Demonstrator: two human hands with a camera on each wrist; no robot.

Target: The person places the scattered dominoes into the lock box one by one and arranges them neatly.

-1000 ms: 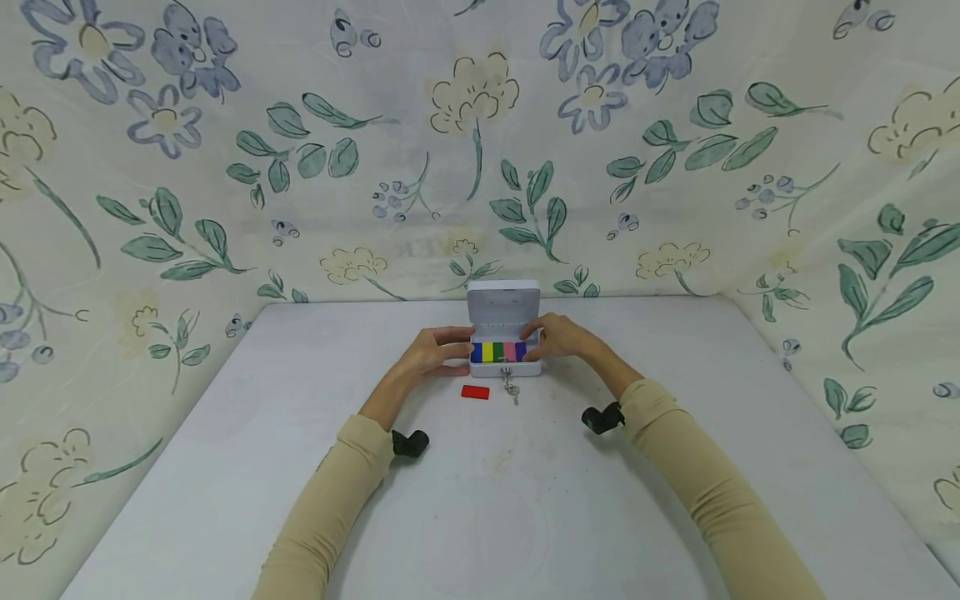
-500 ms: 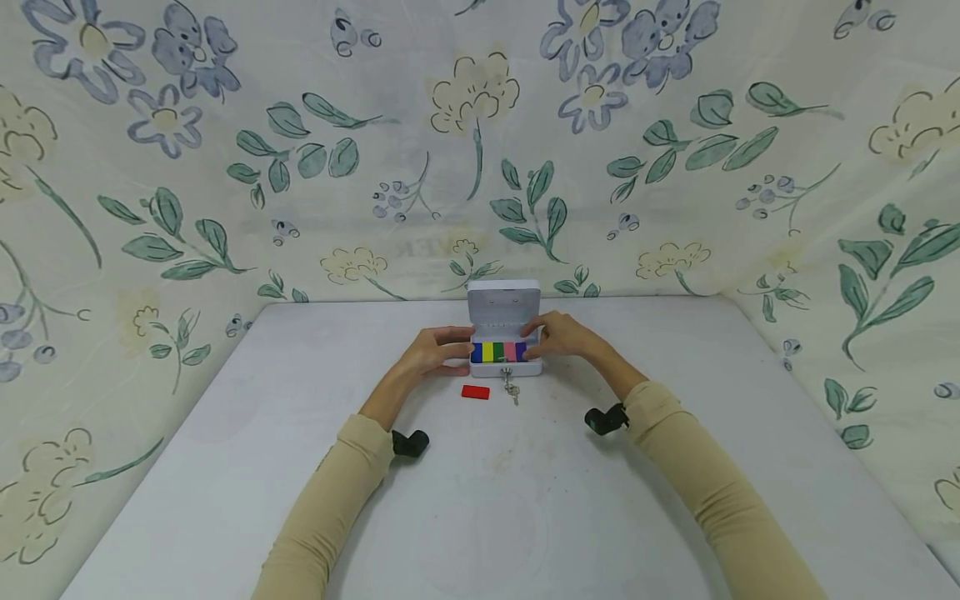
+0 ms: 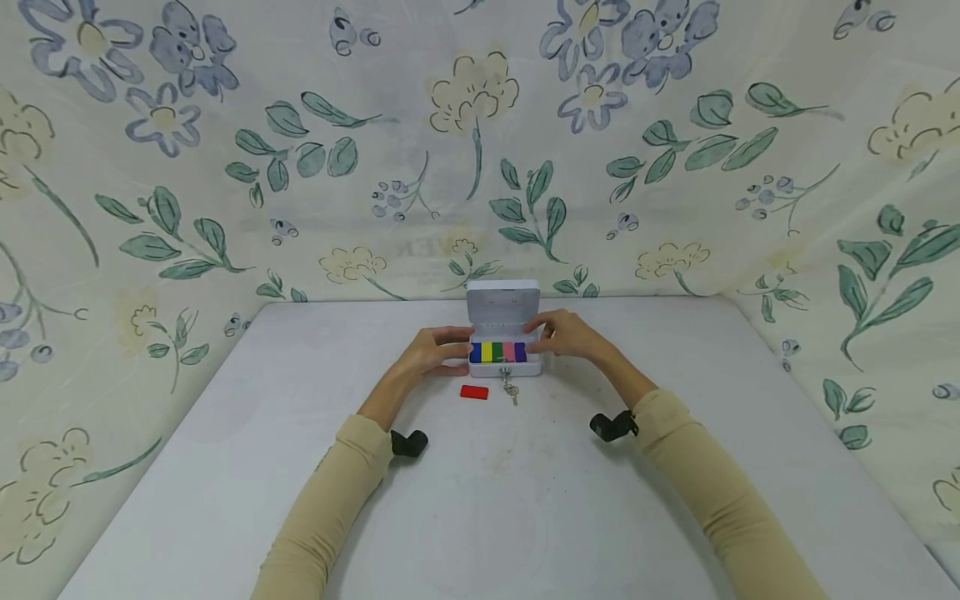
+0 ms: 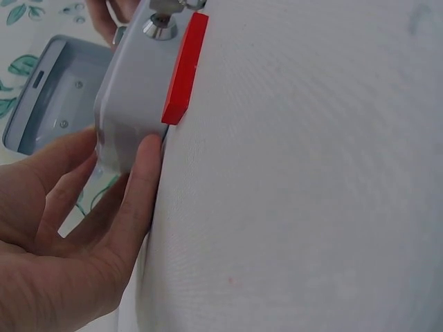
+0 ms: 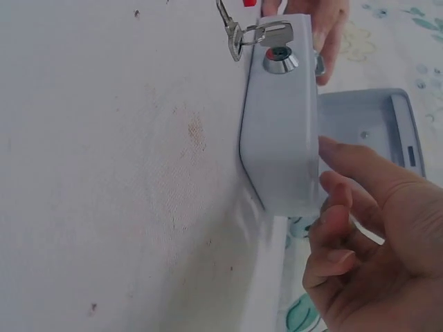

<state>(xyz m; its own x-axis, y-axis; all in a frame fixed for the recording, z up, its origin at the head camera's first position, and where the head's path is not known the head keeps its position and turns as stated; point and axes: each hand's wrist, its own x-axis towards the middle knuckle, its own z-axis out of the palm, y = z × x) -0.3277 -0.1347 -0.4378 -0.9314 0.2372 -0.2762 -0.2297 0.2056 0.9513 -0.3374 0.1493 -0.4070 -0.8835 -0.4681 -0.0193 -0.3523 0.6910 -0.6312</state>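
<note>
A small light-grey metal cash box (image 3: pixel 531 369) stands with its lid (image 3: pixel 504 304) raised. Inside it lies a row of coloured blocks (image 3: pixel 498 352): blue, yellow, green, pink and purple. Keys (image 3: pixel 512 390) hang from the front lock (image 4: pixel 160 26). My left hand (image 3: pixel 427 354) holds the box's left end, thumb low at the front and fingers around the side. At the right end, my right hand (image 3: pixel 570 335) has its thumb tip at the rim and its other fingers loosely bent; nothing shows between them. A red block (image 3: pixel 474 392) lies on the table before the box.
The box sits near the far edge of a white-covered table (image 3: pixel 495 500). Behind it hangs a floral cloth (image 3: pixel 420 167). Black wrist cameras (image 3: pixel 409 443) jut inward from both sleeves. Small reddish specks mark the table cover.
My right hand has shifted slightly right and up, its thumb drawing from inside the box toward the rim. The left hand, box, coloured blocks and red block stay put.
</note>
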